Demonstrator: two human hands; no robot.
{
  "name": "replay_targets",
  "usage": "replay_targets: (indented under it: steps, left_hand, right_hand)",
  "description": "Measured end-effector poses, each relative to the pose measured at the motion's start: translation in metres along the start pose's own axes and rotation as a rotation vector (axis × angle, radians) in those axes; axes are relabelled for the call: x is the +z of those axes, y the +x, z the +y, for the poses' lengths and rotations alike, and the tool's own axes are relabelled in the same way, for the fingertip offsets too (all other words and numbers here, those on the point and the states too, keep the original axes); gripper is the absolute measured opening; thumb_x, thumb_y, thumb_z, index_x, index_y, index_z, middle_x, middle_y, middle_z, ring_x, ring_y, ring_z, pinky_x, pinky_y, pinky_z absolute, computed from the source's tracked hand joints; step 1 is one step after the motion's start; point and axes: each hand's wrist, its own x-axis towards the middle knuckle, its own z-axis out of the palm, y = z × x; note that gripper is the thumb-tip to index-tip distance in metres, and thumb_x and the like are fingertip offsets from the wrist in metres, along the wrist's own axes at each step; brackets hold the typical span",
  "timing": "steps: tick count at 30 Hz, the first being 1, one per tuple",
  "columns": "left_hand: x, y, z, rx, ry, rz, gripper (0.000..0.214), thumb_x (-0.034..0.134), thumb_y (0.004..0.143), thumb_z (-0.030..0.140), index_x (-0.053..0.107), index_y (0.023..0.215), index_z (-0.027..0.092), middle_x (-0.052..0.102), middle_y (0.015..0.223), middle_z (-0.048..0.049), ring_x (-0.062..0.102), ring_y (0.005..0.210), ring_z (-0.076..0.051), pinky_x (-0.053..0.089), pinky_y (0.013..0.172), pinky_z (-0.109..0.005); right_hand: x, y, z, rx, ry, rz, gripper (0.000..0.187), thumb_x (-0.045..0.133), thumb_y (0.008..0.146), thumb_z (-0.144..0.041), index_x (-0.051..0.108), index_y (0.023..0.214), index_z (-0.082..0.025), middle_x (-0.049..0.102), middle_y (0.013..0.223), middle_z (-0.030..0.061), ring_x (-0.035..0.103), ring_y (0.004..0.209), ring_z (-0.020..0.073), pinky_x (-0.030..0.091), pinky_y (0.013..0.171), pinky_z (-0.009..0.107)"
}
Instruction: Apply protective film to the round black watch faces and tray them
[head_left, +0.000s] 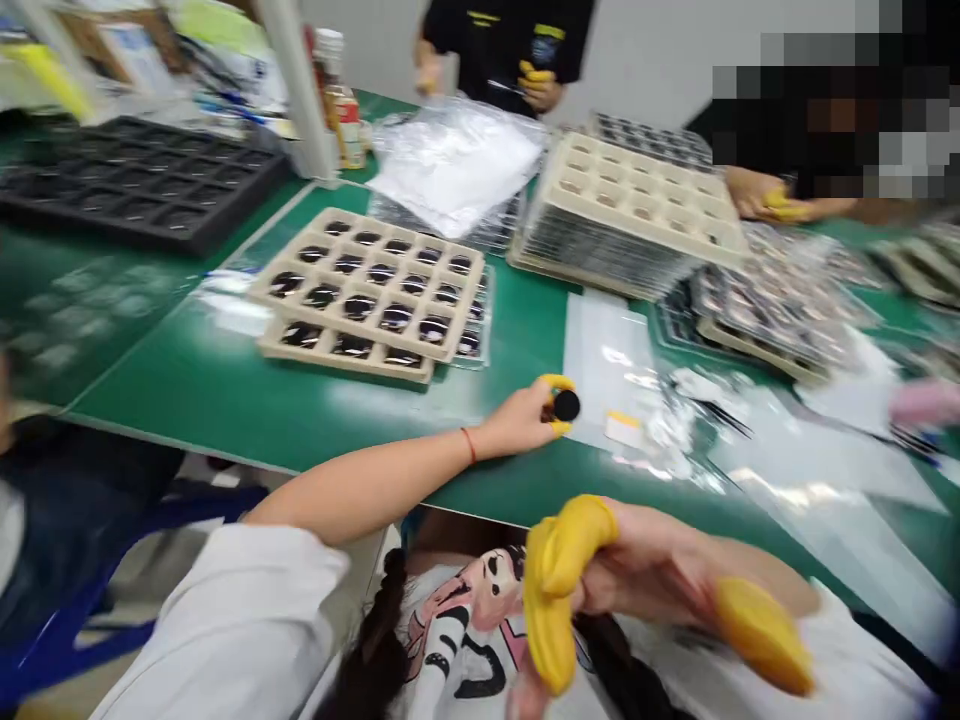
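My left hand [525,420] reaches out over the green table mat [247,390]. Its thumb and fingers wear yellow finger cots and pinch a small black round part [565,405]. The part is held just above the mat, beside a clear plastic bag [611,360]. My right hand [645,575] hovers close to the camera above my lap, blurred. It also wears yellow cots; one finger is bent, the thumb is spread away, and nothing shows in it. A beige tray [300,265] of black round parts lies to the left, beyond my left hand.
A second beige tray lies under the first. A black empty tray [135,190] sits far left, a tall stack of trays [630,215] at back right, plastic bags [457,150] behind. Two other people's hands [540,88] [776,200] work at the far edge. A white post [296,90] and a bottle [341,100] stand at the back.
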Motion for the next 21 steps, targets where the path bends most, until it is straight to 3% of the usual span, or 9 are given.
replay_targets:
  steps: [2,5,9,11,13,15,17,19,21]
  left_hand:
    - [-0.001,-0.003,0.001,-0.004,-0.016,-0.015,0.052,0.067,0.078,0.018,0.047,0.126,0.016,0.063,0.101,-0.0049,0.063,0.084,-0.017,0.052,0.081,-0.032]
    - [-0.006,-0.002,0.001,-0.014,-0.052,-0.058,0.052,0.067,0.079,0.019,0.044,0.125,0.016,0.062,0.1,-0.0032,0.063,0.086,-0.016,0.053,0.081,-0.03]
    - [-0.008,-0.005,0.009,-0.021,-0.082,-0.049,0.053,0.068,0.078,0.019,0.043,0.125,0.015,0.062,0.093,-0.0015,0.065,0.084,-0.015,0.054,0.079,-0.03]
    - [-0.008,-0.009,0.018,-0.011,-0.074,0.023,0.053,0.069,0.077,0.019,0.045,0.124,0.015,0.064,0.102,-0.0046,0.066,0.087,-0.015,0.055,0.081,-0.03]
    - [-0.018,-0.01,0.029,0.013,-0.08,0.114,0.052,0.071,0.077,0.022,0.046,0.123,0.016,0.064,0.109,-0.0068,0.067,0.09,-0.016,0.055,0.084,-0.03]
    - [-0.046,-0.009,0.038,0.069,-0.121,0.21,0.052,0.071,0.079,0.026,0.045,0.124,0.017,0.065,0.109,-0.0079,0.069,0.093,-0.017,0.056,0.087,-0.031]
    - [-0.094,-0.013,0.045,0.139,-0.13,0.355,0.056,0.071,0.078,0.026,0.043,0.125,0.017,0.065,0.108,-0.0082,0.069,0.096,-0.019,0.056,0.089,-0.034]
    - [-0.16,-0.027,0.05,0.179,-0.027,0.596,0.061,0.073,0.073,0.021,0.042,0.126,0.019,0.063,0.112,-0.007,0.068,0.097,-0.018,0.054,0.094,-0.035]
    - [-0.234,-0.049,0.049,0.205,0.157,0.879,0.06,0.073,0.072,0.018,0.044,0.124,0.02,0.06,0.12,-0.0073,0.064,0.107,-0.018,0.049,0.103,-0.036]
  right_hand:
    - [-0.008,0.002,0.004,-0.108,0.19,-0.189,0.047,0.061,0.087,-0.059,0.063,0.111,-0.018,0.075,0.11,0.0179,0.074,0.105,0.0275,0.058,0.088,0.04]
    - [-0.027,-0.004,0.018,-0.236,0.145,-0.324,0.033,0.075,0.081,-0.042,0.067,0.099,-0.015,0.077,0.101,0.0177,0.075,0.103,0.0269,0.059,0.089,0.037]
    - [-0.035,-0.023,0.035,-0.226,-0.066,-0.223,0.038,0.077,0.081,-0.033,0.067,0.112,-0.012,0.075,0.112,0.0189,0.071,0.112,0.0251,0.056,0.095,0.035]
    - [-0.031,-0.034,0.04,-0.278,-0.107,-0.146,0.036,0.072,0.085,-0.031,0.067,0.116,-0.013,0.075,0.109,0.0167,0.072,0.106,0.0219,0.057,0.09,0.033]
    - [-0.029,-0.047,0.046,-0.257,-0.136,0.01,0.032,0.069,0.087,-0.032,0.069,0.115,-0.016,0.075,0.105,0.0128,0.073,0.098,0.0186,0.058,0.086,0.03]
    - [-0.036,-0.059,0.054,-0.147,-0.155,0.239,0.027,0.064,0.09,-0.039,0.072,0.11,-0.022,0.075,0.102,0.0089,0.073,0.093,0.0176,0.059,0.085,0.03]
    - [-0.047,-0.069,0.068,-0.018,-0.228,0.443,0.025,0.06,0.093,-0.043,0.073,0.108,-0.028,0.076,0.098,0.0065,0.074,0.092,0.0195,0.06,0.086,0.033]
    - [-0.057,-0.075,0.088,0.049,-0.379,0.636,0.023,0.059,0.092,-0.044,0.073,0.106,-0.032,0.078,0.096,0.005,0.075,0.092,0.023,0.062,0.086,0.037]
    - [-0.061,-0.078,0.112,0.027,-0.625,0.821,0.022,0.063,0.088,-0.044,0.072,0.105,-0.034,0.078,0.099,0.004,0.075,0.093,0.0271,0.063,0.084,0.043]
